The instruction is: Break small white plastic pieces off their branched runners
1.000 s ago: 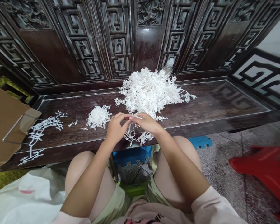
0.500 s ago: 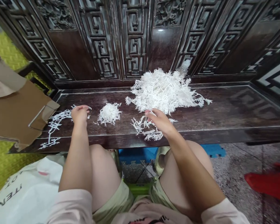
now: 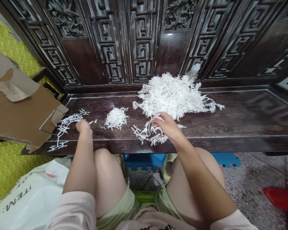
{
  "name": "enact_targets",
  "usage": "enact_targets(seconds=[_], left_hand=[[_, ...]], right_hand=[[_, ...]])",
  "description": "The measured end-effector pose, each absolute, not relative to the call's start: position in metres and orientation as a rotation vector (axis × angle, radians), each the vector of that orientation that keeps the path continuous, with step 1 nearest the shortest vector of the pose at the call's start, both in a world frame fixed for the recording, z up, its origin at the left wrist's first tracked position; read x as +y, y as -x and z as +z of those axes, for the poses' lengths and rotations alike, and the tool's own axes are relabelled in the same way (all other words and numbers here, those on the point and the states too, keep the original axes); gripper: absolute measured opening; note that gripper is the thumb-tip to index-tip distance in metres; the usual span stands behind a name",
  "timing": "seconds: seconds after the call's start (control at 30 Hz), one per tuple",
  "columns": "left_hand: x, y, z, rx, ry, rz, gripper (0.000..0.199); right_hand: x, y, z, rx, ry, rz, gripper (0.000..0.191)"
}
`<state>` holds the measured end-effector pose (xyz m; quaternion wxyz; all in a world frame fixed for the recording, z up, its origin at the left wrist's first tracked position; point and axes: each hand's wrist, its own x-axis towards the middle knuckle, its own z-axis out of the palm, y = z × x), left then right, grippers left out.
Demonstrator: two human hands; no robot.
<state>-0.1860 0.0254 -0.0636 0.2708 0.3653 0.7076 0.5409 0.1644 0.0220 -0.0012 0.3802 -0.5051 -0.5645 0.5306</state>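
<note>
My right hand (image 3: 166,126) pinches a white plastic sprig (image 3: 144,131), whose forked stems stick out to the left of the fingers. Feathery white sprigs (image 3: 159,139) lie under and beside that hand. Behind it rises a large heap of white sprigs (image 3: 171,95). My left hand (image 3: 84,126) is closed near the bench top, fingers mostly hidden from view; whether anything is in it I cannot make out. It is right beside a cluster of bare white stems (image 3: 70,120). Small white bits (image 3: 93,121) are just to its right. Between the hands sits a small pile of white tips (image 3: 116,118).
Everything lies on a dark wooden bench (image 3: 249,111) with a carved back. A clear bottle with a white cap (image 3: 195,68) stands behind the heap. An opened cardboard box (image 3: 21,111) leans in at the left; a white printed sack (image 3: 36,188) is below.
My left hand has come down toward the bench, and the white piece that showed at its fingertips is no longer seen there. My right hand stays nearly in place, its sprig slightly turned. The view has shifted slightly.
</note>
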Motion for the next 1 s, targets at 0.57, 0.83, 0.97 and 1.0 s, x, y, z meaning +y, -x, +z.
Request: enact_targets(seconds=[0.57,0.83,0.97,1.0], left_hand=[[0.012,-0.02,-0.021,1.237,-1.513,1.134,0.042],[0.001,-0.022,-0.014,1.375,-1.577,1.357,0.029],[0.0,-0.023,-0.02,1.319,-1.557,1.26,0.031],[0.001,-0.023,-0.021,1.309,-1.534,1.257,0.035]], right_hand=[[0.022,-0.171,-0.003,-1.513,1.137,1.54,0.041],[0.026,-0.165,-0.007,-1.408,1.098,1.517,0.019],[0.026,-0.163,-0.009,-1.358,1.098,1.481,0.013],[0.025,-0.162,-0.008,-1.329,1.107,1.482,0.014]])
